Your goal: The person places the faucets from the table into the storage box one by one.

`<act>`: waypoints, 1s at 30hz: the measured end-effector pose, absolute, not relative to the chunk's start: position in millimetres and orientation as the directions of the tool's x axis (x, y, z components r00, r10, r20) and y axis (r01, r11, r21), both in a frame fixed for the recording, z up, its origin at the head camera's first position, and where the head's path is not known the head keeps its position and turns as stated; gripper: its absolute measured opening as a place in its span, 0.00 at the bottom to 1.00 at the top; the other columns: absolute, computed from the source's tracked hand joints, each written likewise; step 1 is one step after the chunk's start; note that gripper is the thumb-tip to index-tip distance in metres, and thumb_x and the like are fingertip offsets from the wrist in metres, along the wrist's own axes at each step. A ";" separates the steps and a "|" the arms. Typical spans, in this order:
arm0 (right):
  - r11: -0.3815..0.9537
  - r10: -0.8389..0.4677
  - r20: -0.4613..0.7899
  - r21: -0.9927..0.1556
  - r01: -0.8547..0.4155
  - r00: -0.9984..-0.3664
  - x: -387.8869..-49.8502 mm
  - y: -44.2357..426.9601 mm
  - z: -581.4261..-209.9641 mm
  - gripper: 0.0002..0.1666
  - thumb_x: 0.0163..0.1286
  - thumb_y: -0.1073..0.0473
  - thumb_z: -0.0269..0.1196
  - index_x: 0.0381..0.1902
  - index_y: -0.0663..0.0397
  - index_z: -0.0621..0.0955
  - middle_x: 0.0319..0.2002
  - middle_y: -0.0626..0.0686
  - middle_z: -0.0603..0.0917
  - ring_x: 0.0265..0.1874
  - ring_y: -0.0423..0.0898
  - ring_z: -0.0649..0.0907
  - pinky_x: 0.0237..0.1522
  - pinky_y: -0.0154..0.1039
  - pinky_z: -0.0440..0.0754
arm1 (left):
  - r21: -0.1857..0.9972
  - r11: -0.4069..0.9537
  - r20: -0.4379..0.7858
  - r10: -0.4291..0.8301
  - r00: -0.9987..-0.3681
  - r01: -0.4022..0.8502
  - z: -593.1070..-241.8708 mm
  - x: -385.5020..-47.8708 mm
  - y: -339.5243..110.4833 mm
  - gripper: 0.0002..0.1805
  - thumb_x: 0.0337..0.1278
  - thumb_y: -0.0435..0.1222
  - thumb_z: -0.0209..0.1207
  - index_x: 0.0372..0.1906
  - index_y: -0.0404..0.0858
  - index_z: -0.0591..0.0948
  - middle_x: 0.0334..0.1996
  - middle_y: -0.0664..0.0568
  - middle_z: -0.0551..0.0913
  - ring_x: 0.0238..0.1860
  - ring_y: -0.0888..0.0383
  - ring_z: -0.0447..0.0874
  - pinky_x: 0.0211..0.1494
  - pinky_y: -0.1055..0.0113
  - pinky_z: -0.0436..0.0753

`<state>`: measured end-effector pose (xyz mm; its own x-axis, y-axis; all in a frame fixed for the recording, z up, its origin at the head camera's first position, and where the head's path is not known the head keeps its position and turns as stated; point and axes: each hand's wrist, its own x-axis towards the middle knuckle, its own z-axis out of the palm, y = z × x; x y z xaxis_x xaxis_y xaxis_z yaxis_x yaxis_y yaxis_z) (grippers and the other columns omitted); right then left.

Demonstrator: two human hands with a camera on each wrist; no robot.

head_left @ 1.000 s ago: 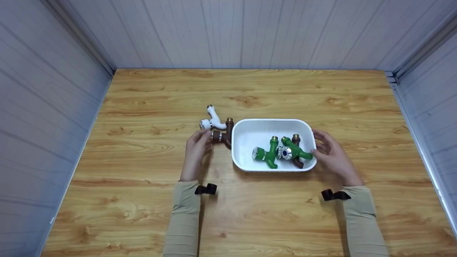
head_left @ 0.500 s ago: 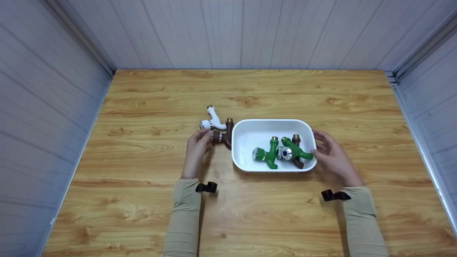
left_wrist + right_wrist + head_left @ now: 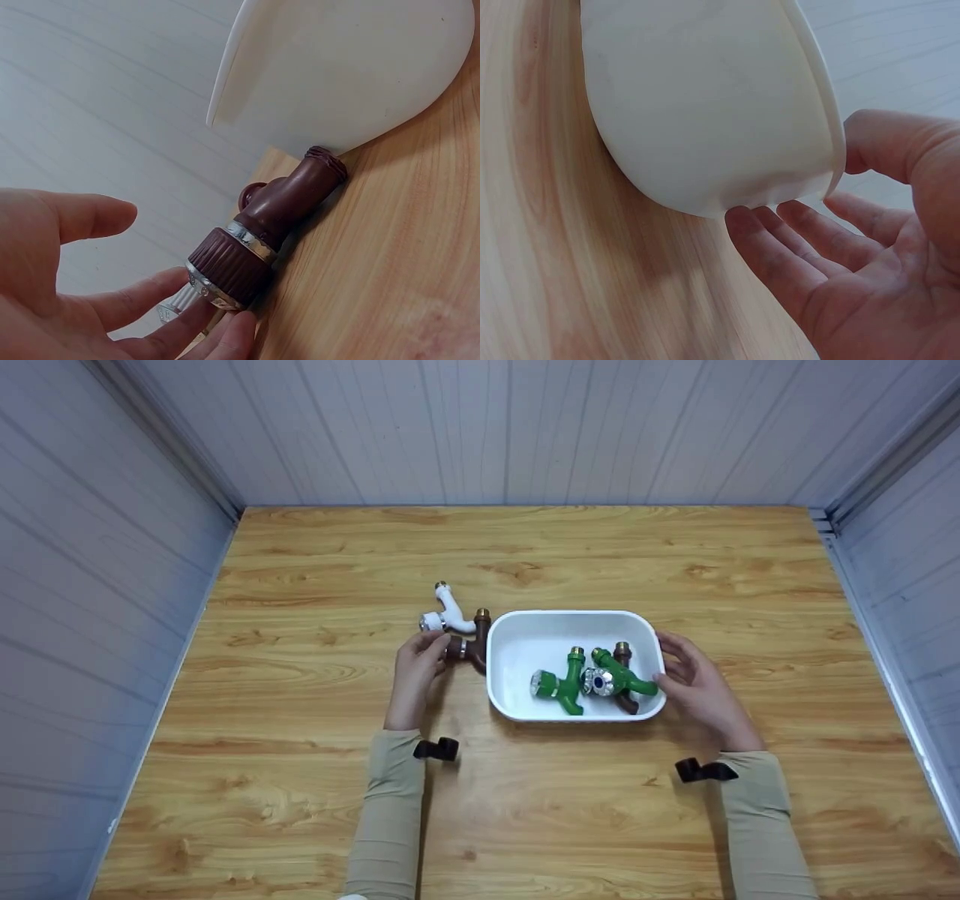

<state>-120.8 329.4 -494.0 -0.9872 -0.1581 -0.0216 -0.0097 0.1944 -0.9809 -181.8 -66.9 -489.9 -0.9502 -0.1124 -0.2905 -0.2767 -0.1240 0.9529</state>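
In the head view a white plastic tub (image 3: 525, 619) holds two green taps, one green tap (image 3: 570, 682) left of another green tap (image 3: 619, 675), which lies across a brown tap (image 3: 626, 703). My right hand (image 3: 697, 686) grips the tub's right end, thumb at the rim and fingers (image 3: 772, 259) against the outer wall. Outside, a brown tap (image 3: 480, 641) lies against the tub's left end. My left hand (image 3: 416, 671) is at its knob (image 3: 229, 262); the fingertips touch the knob's end, while the thumb stands apart. A white tap (image 3: 454, 611) lies just behind.
Everything rests on a wood-grain table (image 3: 525, 825). Pale panelled walls stand at the back (image 3: 480, 427) and on both sides. A dark wrist-camera mount (image 3: 436, 748) sticks out from the left sleeve, and another mount (image 3: 705, 770) from the right.
My left hand has shifted slightly forward and right toward the brown tap's knob. My right hand, the tub and the taps look unmoved.
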 end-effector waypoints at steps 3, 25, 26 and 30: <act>0.200 -0.156 -0.042 -0.980 0.010 -0.987 -120.6 329.0 -491.7 0.36 0.66 0.75 0.57 0.70 0.65 0.58 0.67 0.66 0.63 0.61 0.62 0.69 0.56 0.27 0.73 | 0.954 -0.121 -0.289 -0.115 -0.950 -0.276 -488.9 -182.3 -66.3 0.15 0.64 0.33 0.57 0.49 0.25 0.77 0.47 0.37 0.78 0.45 0.48 0.77 0.55 0.49 0.78; 0.210 -0.141 -0.062 -0.977 0.032 -0.988 -120.6 329.2 -491.3 0.36 0.66 0.75 0.56 0.70 0.64 0.59 0.67 0.65 0.63 0.61 0.63 0.70 0.55 0.28 0.74 | 0.976 0.011 -0.214 -0.166 -0.963 -0.219 -500.8 -188.2 -61.5 0.18 0.49 0.18 0.62 0.48 0.22 0.76 0.46 0.33 0.79 0.43 0.47 0.80 0.47 0.65 0.82; 0.213 -0.140 -0.064 -0.976 0.033 -0.988 -120.7 329.4 -491.5 0.36 0.66 0.74 0.57 0.70 0.63 0.59 0.67 0.65 0.63 0.61 0.62 0.70 0.56 0.28 0.74 | 0.976 0.014 -0.213 -0.169 -0.962 -0.218 -501.0 -188.2 -61.6 0.18 0.49 0.18 0.61 0.48 0.22 0.76 0.46 0.33 0.79 0.44 0.46 0.80 0.48 0.64 0.82; 0.219 -0.139 -0.071 -0.975 0.039 -0.988 -120.7 329.4 -491.5 0.36 0.67 0.74 0.57 0.70 0.62 0.59 0.67 0.64 0.63 0.61 0.62 0.69 0.57 0.28 0.73 | 0.976 0.019 -0.211 -0.181 -0.961 -0.218 -500.8 -187.9 -62.1 0.18 0.48 0.17 0.62 0.48 0.23 0.76 0.47 0.33 0.79 0.46 0.43 0.80 0.51 0.62 0.81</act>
<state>-120.7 329.4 -491.5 -0.9878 -0.1391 -0.0706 0.0388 0.2190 -0.9749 -187.9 -62.1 -500.8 -0.9605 -0.1812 -0.2110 -0.2179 0.0189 0.9758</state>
